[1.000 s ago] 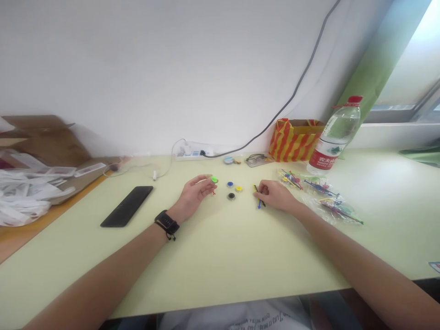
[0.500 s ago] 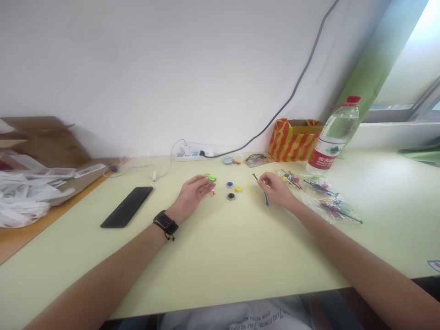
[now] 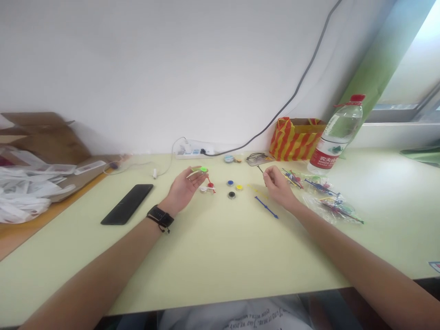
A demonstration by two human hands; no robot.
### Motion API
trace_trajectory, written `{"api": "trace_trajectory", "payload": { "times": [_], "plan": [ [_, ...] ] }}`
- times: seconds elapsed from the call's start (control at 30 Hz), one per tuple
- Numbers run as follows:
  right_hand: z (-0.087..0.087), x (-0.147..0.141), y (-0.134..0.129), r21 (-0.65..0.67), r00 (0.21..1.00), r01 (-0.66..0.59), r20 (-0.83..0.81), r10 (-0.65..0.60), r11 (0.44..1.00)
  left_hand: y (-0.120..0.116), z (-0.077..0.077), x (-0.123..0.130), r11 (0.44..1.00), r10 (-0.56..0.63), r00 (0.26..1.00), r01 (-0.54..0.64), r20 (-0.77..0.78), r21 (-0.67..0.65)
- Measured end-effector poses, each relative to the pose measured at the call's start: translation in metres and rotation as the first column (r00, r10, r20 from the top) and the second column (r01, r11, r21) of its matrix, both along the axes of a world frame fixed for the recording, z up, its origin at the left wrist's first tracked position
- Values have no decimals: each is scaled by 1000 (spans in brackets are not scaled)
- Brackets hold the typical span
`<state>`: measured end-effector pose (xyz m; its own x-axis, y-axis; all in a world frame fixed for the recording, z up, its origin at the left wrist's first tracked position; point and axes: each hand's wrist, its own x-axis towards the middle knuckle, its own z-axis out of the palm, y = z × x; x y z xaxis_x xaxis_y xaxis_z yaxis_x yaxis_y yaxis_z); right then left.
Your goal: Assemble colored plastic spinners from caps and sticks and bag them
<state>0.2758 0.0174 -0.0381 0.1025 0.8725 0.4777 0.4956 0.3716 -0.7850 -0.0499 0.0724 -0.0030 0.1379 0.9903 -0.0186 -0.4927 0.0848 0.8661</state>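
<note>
My left hand (image 3: 184, 188) is turned palm up, its fingers closed on a small bright green disc (image 3: 204, 169) that seems to have a thin green stick with it. In my right hand (image 3: 277, 183) a thin black plastic stick (image 3: 260, 169) is pinched between thumb and fingers. Just right of the left hand lie a red disc with a red stick (image 3: 210, 185) and a white disc (image 3: 203, 189). Between the hands sit a blue disc (image 3: 230, 183), a yellow disc (image 3: 239, 187) and a black disc (image 3: 231, 195). A blue stick (image 3: 266, 207) lies below the right hand, near a yellow stick (image 3: 253, 188).
Clear packets of coloured sticks (image 3: 330, 195) lie to the right, before a large water bottle (image 3: 325, 153) and a striped bag (image 3: 294, 140). A black phone-like slab (image 3: 127, 204) lies left. Behind are a power strip (image 3: 194, 150) and a cardboard box (image 3: 51, 137).
My left hand has moved left and slightly up with the green disc, uncovering the red and white pieces. My right hand has shifted slightly right and up, and the blue stick now shows whole.
</note>
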Motion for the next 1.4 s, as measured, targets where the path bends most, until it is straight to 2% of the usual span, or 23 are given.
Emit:
{"api": "trace_trajectory", "payload": {
  "times": [0.1, 0.2, 0.27, 0.4, 0.57, 0.77, 0.87, 1.03, 1.13, 1.2, 1.3, 1.4],
  "plan": [
    [0, 0, 0, 35, 998, 30, 50, -31, 999, 12, 1, -13, 995, 57, 998, -54, 38, -78],
    [3, 0, -2, 43, 998, 21, 55, -23, 999, 24, -3, -26, 994, 80, 997, -80, -3, -73],
    [5, -1, -3, 34, 998, 6, 65, -8, 999, 32, -8, -32, 993, 115, 989, -117, -92, -12],
    [6, -4, -6, 21, 995, -29, 97, 27, 999, 43, -19, -39, 959, 264, 926, -222, -270, 177],
    [4, -5, -7, 18, 989, -75, 126, 72, 997, 49, -30, -43, 932, 337, 856, -246, -392, 265],
    [3, -6, -8, -8, 977, -113, 181, 113, 994, 38, -34, -39, 944, 265, 779, -89, -569, 319],
    [1, -7, -8, -24, 964, -133, 230, 135, 991, 23, -32, -32, 931, 199, 729, 68, -655, 359],
    [-3, -13, -9, -72, 933, -219, 276, 230, 973, 0, -30, -17, 809, 224, 509, 378, -831, 449],
    [-4, -19, -13, -111, 914, -265, 286, 287, 958, -5, -30, -8, 742, 249, 432, 490, -867, 458],
    [-2, -22, -17, -112, 903, -281, 305, 303, 953, -6, -30, -5, 709, 277, 408, 524, -870, 472],
    [4, -24, -23, -120, 893, -277, 335, 302, 953, -6, -27, -3, 696, 326, 384, 520, -864, 495],
    [12, -25, -29, -152, 891, -244, 354, 284, 958, -10, -24, -2, 690, 324, 438, 497, -838, 526]
  ]
}}
